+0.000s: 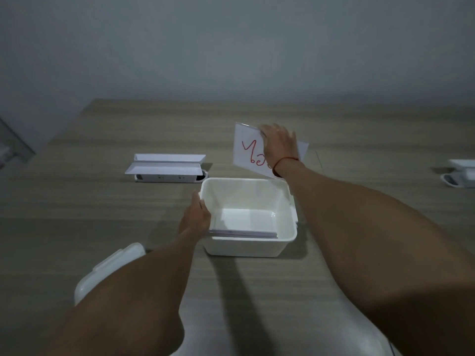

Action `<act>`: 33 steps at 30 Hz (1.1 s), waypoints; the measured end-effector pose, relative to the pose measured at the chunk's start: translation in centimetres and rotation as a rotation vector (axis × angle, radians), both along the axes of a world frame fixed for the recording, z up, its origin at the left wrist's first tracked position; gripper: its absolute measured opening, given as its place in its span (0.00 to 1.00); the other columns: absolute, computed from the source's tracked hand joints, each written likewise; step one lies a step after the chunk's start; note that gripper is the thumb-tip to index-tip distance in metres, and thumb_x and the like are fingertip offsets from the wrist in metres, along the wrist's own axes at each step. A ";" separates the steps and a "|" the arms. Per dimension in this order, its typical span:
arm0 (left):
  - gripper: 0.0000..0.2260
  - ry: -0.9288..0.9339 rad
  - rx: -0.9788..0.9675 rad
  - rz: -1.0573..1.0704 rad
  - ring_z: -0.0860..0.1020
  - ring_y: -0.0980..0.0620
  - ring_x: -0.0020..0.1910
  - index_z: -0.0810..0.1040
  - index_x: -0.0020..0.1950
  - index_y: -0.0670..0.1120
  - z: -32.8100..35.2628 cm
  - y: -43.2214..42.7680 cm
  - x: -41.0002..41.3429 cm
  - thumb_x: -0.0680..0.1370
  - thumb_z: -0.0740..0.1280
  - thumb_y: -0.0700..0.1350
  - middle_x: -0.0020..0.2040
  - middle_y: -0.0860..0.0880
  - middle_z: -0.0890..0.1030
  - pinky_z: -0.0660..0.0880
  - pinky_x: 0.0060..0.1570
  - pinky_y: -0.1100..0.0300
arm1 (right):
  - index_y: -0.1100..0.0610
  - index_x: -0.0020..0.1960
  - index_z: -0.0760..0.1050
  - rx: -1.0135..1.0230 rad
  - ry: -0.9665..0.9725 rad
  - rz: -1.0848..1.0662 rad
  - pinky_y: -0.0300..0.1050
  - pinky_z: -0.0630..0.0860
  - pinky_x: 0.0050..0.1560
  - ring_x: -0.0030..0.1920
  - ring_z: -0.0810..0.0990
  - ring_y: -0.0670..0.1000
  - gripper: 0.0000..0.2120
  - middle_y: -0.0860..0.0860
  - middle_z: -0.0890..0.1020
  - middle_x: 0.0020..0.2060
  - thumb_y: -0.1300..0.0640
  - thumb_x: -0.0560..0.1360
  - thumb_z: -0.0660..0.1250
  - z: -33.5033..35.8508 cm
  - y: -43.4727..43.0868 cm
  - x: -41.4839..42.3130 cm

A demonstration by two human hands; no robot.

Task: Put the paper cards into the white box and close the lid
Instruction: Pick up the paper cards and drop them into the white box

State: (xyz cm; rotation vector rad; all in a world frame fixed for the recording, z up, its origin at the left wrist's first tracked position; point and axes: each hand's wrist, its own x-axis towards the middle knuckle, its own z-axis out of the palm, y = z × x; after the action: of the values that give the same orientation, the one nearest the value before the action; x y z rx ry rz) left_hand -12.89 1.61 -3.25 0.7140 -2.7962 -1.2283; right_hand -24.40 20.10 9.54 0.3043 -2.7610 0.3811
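Observation:
The white box (285,237) stands without its lid in the middle of the table. A few paper cards (244,234) lie flat inside it against the near wall. My left hand (196,214) grips the box's left rim. My right hand (279,143) holds a stack of white paper cards (248,150) tilted up above the box's far edge; red handwriting shows on the front card. The white lid (113,265) lies on the table at the near left, partly hidden by my left forearm.
A white power strip with raised flaps (167,168) sits on the wooden table (102,206) behind the box to the left. Another white object (460,173) is at the right edge. A grey wall rises behind the table.

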 end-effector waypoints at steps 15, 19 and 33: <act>0.20 -0.085 0.179 0.009 0.73 0.38 0.63 0.66 0.69 0.39 0.6 -0.5 1.6 0.83 0.48 0.48 0.65 0.36 0.74 0.72 0.61 0.48 | 0.54 0.59 0.75 -0.095 -0.520 0.092 0.53 0.65 0.64 0.60 0.76 0.58 0.13 0.53 0.81 0.57 0.56 0.82 0.53 -5.5 -1.8 9.0; 0.20 -0.118 0.216 0.025 0.72 0.37 0.64 0.65 0.70 0.40 1.0 -0.4 1.7 0.83 0.48 0.48 0.66 0.36 0.72 0.72 0.64 0.43 | 0.56 0.58 0.77 -0.140 -0.727 0.138 0.54 0.73 0.64 0.53 0.79 0.58 0.12 0.55 0.80 0.56 0.56 0.80 0.58 -6.3 -2.0 10.8; 0.21 -0.153 0.145 0.042 0.73 0.36 0.64 0.74 0.64 0.32 4.7 -2.5 3.7 0.83 0.50 0.45 0.65 0.31 0.74 0.70 0.63 0.48 | 0.58 0.54 0.78 0.033 -0.751 0.146 0.52 0.70 0.65 0.60 0.75 0.58 0.17 0.56 0.79 0.56 0.48 0.80 0.57 -2.8 -4.5 11.3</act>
State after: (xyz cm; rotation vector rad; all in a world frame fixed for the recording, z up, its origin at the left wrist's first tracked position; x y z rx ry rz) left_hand -9.19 -0.89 1.43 0.9069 -2.8152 -1.4398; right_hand -13.14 15.58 6.72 0.4457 -3.4909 0.5833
